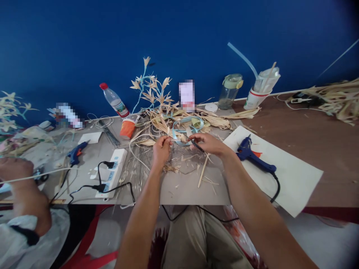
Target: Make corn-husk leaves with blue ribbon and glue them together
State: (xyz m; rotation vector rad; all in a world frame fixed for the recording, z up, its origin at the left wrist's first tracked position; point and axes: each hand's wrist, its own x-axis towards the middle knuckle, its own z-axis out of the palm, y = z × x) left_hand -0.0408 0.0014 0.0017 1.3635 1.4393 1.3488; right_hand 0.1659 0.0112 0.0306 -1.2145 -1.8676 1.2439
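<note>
My left hand [162, 149] is closed in a pinch over the middle of the table. From its fingertips a thin pale strip [176, 140] reaches toward the right. My right hand [207, 144] is wrapped round a slim dark tool [198, 146], whose tip points left at the strip; whether it is scissors or tweezers cannot be made out. Just beyond both hands lies a heap of dried corn husks [165, 121] with a coil of light blue ribbon [199, 121]. Husk scraps [171, 169] are scattered below my hands.
On the right, a blue glue gun [256, 157] rests on white card [297, 175]. To the left are a power strip [116, 170], another glue gun [76, 153] and an orange cup [127, 129]. Husk flowers [151, 95] stand behind. Another person's arm [26, 194] enters at left.
</note>
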